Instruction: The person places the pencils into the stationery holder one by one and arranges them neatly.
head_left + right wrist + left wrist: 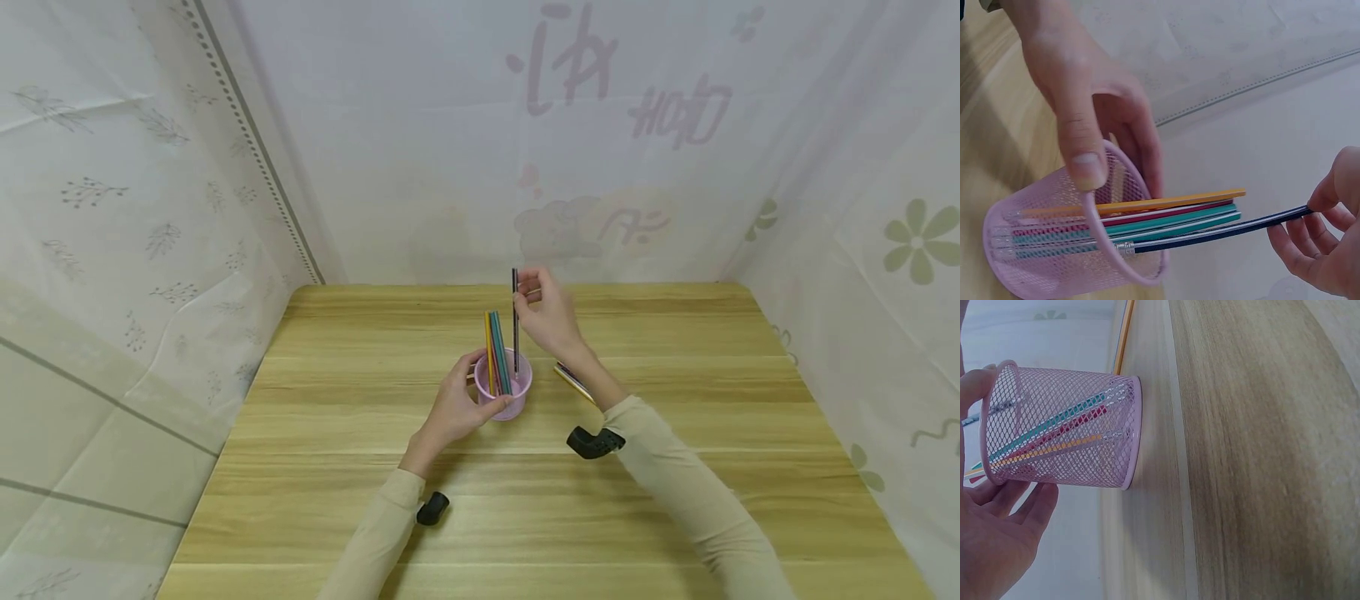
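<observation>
A pink mesh pen cup (515, 407) stands upright on the table, and my left hand (452, 406) grips it round the rim, thumb on the near side. Inside lean an orange pencil (1204, 198), a red pencil (1088, 419) and teal pencils (1216, 219), their metal-banded ends down. My right hand (552, 318) pinches a dark blue striped pencil (1229, 234) near its upper end. That pencil is nearly upright, its banded lower end within the cup's mouth. In the right wrist view the left thumb (1082, 150) presses against the rim.
More pencils (573, 382), one yellow and one dark, lie on the wooden table (337, 517) to the right of the cup, partly under my right wrist. Pale printed cloth (420, 167) hangs behind the table and at both sides. Each sleeve carries a black wrist camera (595, 442).
</observation>
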Demonstrator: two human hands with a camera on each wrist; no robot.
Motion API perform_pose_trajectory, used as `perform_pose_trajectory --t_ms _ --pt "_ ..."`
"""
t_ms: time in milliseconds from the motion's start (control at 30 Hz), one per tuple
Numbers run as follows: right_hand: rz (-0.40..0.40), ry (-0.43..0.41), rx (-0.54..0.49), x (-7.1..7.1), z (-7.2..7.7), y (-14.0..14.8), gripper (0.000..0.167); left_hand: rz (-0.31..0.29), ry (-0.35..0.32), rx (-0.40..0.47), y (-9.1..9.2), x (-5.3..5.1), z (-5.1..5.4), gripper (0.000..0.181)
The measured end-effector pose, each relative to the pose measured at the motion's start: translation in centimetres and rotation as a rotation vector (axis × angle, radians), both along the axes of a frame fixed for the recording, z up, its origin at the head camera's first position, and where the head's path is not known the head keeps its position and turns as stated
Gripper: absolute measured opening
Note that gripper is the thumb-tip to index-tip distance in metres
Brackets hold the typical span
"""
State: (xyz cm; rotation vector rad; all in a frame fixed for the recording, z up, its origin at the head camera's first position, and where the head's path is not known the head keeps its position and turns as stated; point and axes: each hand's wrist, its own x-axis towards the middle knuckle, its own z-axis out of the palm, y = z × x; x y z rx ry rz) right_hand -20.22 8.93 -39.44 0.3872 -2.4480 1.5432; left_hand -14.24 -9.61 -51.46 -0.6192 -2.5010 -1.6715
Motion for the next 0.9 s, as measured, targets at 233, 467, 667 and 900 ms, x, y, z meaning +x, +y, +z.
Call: perform_pose_trajectory --t_ms 233,467,667,900 --pt "0.015 -0.069 0.004 0.0 -1.8 -0.4 0.025 -0.007 -0.004 -0.004 -0.1 0.0 0.0 0.084" --pt "0.031 -0.102 0.034 0.0 -3.6 -0.7 0.027 -0.010 -0.001 0.003 0.0 0.0 0.1 0.085" --pt "0.058 -0.096 0.070 0.3 -5.0 -0.5 0.025 -0.008 -0.019 0.009 0.0 0.1 0.0 0.085" --pt "0.031 -0.151 0.087 0.9 -5.3 0.4 0.026 -0.006 -0.025 0.036 -0.1 0.1 -0.2 0.086"
